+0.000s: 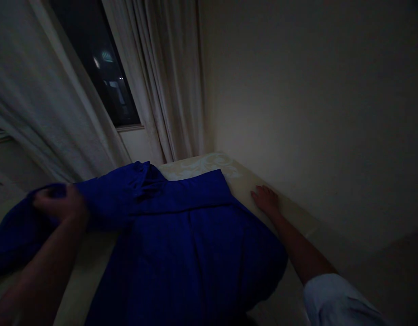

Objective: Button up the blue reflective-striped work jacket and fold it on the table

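A deep blue garment, with a long seam below its straight upper edge and a flared lower part, lies spread over a cream patterned mattress. Bunched folds mark its upper middle, and a sleeve-like length runs off to the left. My left hand, smeared by motion, has its fingers curled about this blue cloth. Beyond the garment's right edge, my right hand lies on the mattress with fingers stretched out, holding nothing. The garment's lower edge is partly outside the view.
A bare pale wall rises along the mattress's right side. Long light curtains hang at the back, with a dark window between them. The room is dim.
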Action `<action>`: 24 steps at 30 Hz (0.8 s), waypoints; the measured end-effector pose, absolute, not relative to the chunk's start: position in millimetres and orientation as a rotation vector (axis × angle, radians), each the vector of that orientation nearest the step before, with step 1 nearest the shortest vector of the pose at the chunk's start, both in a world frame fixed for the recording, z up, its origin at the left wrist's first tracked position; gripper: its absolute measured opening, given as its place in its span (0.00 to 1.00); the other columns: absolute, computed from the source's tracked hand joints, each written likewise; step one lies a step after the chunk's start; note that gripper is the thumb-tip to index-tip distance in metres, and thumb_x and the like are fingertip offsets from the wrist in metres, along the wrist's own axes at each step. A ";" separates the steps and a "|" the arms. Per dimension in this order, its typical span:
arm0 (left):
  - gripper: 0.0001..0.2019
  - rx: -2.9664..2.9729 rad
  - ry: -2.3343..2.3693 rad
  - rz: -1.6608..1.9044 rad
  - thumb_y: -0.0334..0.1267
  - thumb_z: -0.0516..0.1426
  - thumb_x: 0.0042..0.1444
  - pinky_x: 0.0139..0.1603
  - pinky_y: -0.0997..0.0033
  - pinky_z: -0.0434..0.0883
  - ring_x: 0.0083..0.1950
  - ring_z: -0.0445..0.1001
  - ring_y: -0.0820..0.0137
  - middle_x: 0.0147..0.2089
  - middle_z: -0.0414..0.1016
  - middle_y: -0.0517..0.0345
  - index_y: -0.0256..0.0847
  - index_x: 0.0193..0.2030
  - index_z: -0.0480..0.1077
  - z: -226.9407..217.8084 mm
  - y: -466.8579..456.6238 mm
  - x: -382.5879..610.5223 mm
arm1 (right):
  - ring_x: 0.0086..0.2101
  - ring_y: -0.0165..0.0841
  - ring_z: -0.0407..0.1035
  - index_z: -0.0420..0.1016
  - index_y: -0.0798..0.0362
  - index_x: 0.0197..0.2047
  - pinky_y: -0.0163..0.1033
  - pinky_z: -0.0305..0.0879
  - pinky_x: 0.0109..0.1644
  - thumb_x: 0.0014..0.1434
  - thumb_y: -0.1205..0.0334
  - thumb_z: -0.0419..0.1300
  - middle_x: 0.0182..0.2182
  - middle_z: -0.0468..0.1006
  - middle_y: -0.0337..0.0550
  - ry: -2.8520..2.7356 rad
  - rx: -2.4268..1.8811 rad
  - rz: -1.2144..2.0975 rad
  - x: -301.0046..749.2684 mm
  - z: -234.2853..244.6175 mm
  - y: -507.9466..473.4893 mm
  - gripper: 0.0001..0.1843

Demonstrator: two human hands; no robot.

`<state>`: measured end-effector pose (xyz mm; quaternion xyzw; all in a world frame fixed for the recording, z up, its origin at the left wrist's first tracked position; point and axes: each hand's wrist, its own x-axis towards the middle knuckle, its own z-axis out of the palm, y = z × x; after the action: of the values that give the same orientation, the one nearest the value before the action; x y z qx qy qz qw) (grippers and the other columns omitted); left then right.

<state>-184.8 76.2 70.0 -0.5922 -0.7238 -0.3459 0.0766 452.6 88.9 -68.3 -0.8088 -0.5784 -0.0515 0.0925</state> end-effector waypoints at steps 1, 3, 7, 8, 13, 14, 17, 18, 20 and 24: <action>0.27 -1.673 -2.133 -1.164 0.59 0.52 0.63 0.71 0.44 0.62 0.68 0.66 0.49 0.60 0.74 0.51 0.44 0.61 0.66 70.7 84.6 -159.7 | 0.65 0.50 0.63 0.68 0.54 0.70 0.53 0.57 0.68 0.73 0.46 0.49 0.69 0.67 0.59 -1.720 -2.397 -0.147 452.4 -68.0 88.9 0.31; 0.30 -2.091 -1.988 -1.206 0.61 0.50 0.64 0.67 0.49 0.68 0.63 0.72 0.52 0.58 0.76 0.46 0.36 0.58 0.69 65.3 96.9 -103.1 | 0.65 0.50 0.63 0.67 0.54 0.70 0.53 0.57 0.68 0.73 0.45 0.49 0.69 0.67 0.59 -1.718 -2.396 -0.128 453.0 -68.7 89.4 0.31; 0.36 -3.247 -1.674 -0.408 0.62 0.64 0.48 0.69 0.53 0.67 0.67 0.72 0.52 0.65 0.76 0.47 0.44 0.60 0.74 28.0 100.4 -19.9 | 0.66 0.50 0.62 0.68 0.55 0.70 0.53 0.56 0.69 0.73 0.44 0.49 0.70 0.66 0.58 -1.687 -2.379 -0.079 459.4 -73.1 89.4 0.32; 0.35 -3.351 -1.652 -0.357 0.62 0.64 0.49 0.68 0.54 0.68 0.66 0.74 0.52 0.65 0.77 0.48 0.45 0.61 0.75 16.5 98.9 -14.4 | 0.66 0.49 0.63 0.69 0.55 0.70 0.52 0.56 0.69 0.73 0.45 0.49 0.69 0.67 0.58 -1.683 -2.362 -0.073 461.7 -73.8 88.9 0.32; 0.25 -2.734 -2.023 -0.779 0.55 0.59 0.56 0.66 0.53 0.69 0.61 0.76 0.48 0.58 0.80 0.43 0.40 0.53 0.79 -20.2 98.7 -62.1 | 0.61 0.45 0.68 0.73 0.56 0.64 0.49 0.59 0.67 0.71 0.53 0.52 0.63 0.74 0.57 -1.667 -2.093 -0.115 455.6 -64.5 92.7 0.25; 0.26 -2.498 -2.122 -0.794 0.53 0.59 0.55 0.68 0.49 0.67 0.64 0.73 0.45 0.62 0.77 0.39 0.39 0.55 0.77 -22.4 99.7 -75.5 | 0.60 0.44 0.70 0.74 0.55 0.62 0.48 0.61 0.66 0.71 0.52 0.51 0.61 0.76 0.56 -1.650 -2.017 -0.077 446.7 -60.3 97.1 0.24; 0.39 -1.963 -2.455 -0.852 0.51 0.64 0.51 0.68 0.38 0.65 0.71 0.65 0.37 0.70 0.66 0.26 0.32 0.67 0.67 -24.5 100.9 -99.7 | 0.55 0.44 0.74 0.77 0.54 0.57 0.46 0.66 0.61 0.72 0.44 0.51 0.55 0.80 0.55 -1.538 -1.911 0.254 403.4 -49.0 117.8 0.26; 0.43 -1.844 -2.579 -0.916 0.52 0.65 0.49 0.67 0.38 0.66 0.71 0.64 0.36 0.70 0.64 0.22 0.29 0.68 0.64 -24.5 101.1 -101.7 | 0.54 0.44 0.75 0.77 0.55 0.56 0.46 0.68 0.59 0.70 0.41 0.53 0.54 0.81 0.57 -1.490 -1.912 0.383 386.3 -46.7 125.8 0.28; 0.44 -1.674 -2.824 -1.133 0.48 0.68 0.47 0.63 0.42 0.72 0.68 0.69 0.37 0.66 0.68 0.21 0.25 0.67 0.64 -23.8 102.4 -100.6 | 0.53 0.47 0.77 0.76 0.56 0.56 0.46 0.70 0.57 0.62 0.40 0.63 0.53 0.82 0.58 -1.426 -1.913 0.565 355.1 -44.5 140.5 0.30; 0.21 -1.655 -3.006 -1.529 0.37 0.66 0.50 0.47 0.56 0.81 0.48 0.84 0.52 0.45 0.84 0.41 0.34 0.52 0.75 -11.1 112.7 -102.9 | 0.44 0.43 0.80 0.79 0.54 0.48 0.42 0.74 0.50 0.47 0.58 0.74 0.42 0.86 0.47 -1.471 -1.750 0.684 321.3 -40.8 162.5 0.24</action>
<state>-102.9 112.7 -11.1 -0.4199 -0.7627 -0.3878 -0.3028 321.3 162.5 -40.8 -0.6818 -0.5728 0.2666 0.3687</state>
